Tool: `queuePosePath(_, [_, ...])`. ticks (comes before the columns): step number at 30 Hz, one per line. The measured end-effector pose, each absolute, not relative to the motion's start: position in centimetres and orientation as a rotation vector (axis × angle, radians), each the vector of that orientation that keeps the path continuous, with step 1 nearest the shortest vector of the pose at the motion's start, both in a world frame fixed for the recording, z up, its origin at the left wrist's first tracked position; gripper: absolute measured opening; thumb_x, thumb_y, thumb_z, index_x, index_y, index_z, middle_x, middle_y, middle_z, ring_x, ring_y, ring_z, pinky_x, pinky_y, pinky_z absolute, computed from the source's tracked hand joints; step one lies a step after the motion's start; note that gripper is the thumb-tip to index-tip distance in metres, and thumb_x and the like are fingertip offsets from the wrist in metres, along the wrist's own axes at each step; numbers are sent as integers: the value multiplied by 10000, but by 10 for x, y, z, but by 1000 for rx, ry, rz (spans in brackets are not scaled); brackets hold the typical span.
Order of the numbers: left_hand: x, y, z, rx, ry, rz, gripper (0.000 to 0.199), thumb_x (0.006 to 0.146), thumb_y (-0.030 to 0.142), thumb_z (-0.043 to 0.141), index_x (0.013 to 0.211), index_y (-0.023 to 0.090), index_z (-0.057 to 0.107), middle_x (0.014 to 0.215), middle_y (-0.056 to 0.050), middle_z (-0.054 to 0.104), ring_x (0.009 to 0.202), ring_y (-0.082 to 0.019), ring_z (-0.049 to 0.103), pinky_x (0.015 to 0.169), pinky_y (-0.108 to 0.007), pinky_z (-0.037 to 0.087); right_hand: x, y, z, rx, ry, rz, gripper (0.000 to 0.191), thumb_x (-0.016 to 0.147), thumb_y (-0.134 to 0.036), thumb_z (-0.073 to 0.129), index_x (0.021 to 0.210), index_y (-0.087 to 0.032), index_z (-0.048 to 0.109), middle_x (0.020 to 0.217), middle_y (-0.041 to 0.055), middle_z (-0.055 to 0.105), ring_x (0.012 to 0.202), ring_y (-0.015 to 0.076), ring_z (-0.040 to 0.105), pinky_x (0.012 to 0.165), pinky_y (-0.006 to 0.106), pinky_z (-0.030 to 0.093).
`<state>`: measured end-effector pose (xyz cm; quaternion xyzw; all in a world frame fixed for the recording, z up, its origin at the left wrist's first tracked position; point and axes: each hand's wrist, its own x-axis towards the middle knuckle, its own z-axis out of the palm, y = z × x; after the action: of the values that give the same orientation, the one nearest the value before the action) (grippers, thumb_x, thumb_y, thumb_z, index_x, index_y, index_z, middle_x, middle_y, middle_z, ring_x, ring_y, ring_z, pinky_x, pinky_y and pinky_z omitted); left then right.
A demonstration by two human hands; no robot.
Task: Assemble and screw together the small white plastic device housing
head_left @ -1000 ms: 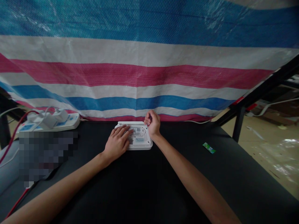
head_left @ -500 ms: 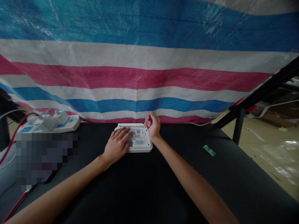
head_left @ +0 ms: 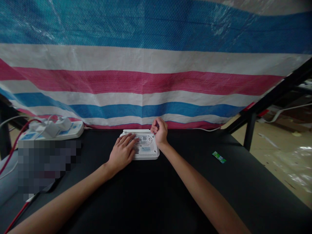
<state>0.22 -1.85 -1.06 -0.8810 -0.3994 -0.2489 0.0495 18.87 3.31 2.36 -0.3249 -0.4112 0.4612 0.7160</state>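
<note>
A white device with vent holes and labels [head_left: 146, 149] lies flat on the black table, near its far edge. My left hand [head_left: 122, 151] rests spread on the left part of the device, its fingers apart. Over the device's upper right corner, my right hand [head_left: 160, 131] is closed, with the fingers curled round something dark and thin that is mostly hidden. What it is cannot be made out.
A white power strip [head_left: 75, 129] with plugs and cables stands at the far left, behind a pixelated dark area [head_left: 46, 165]. On the right of the table [head_left: 195, 159] lies a small green packet [head_left: 219, 157]. A striped sheet [head_left: 143, 81] hangs behind; a black metal frame [head_left: 249, 131] stands at right.
</note>
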Motion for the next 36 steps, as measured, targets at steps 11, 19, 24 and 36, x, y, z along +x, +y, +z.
queuePosePath(11, [3,-19,-11,-2682,-1223,-779,429,869,157,449,1277,167,580,1370,-127,558,1301,-297,472,1058,-520,390,189,34,24,-713,-901,1016,327,816,-419,534,585,-214,425,440,-95,265,376,66,238,387,197,267])
queuePosePath(19, [3,-19,-11,-2681,-1223,-767,426,870,160,452,1278,168,574,1378,-126,552,1307,-292,468,1061,-513,388,190,33,22,-677,-917,1024,317,839,-458,541,670,-227,404,476,-102,283,380,65,241,389,192,254])
queuePosePath(24, [2,-19,-10,-2681,-1225,-749,426,874,164,447,1282,162,571,1381,-125,549,1308,-289,467,1071,-504,376,190,31,23,-629,-868,1059,253,787,-395,603,789,-248,397,509,-119,310,396,60,237,396,170,220])
queuePosePath(36, [2,-18,-12,-2683,-1222,-746,426,872,162,450,1279,160,576,1374,-120,555,1303,-292,467,1065,-500,380,189,34,21,-621,-881,1037,252,795,-378,610,804,-253,391,506,-117,345,403,64,296,419,180,256])
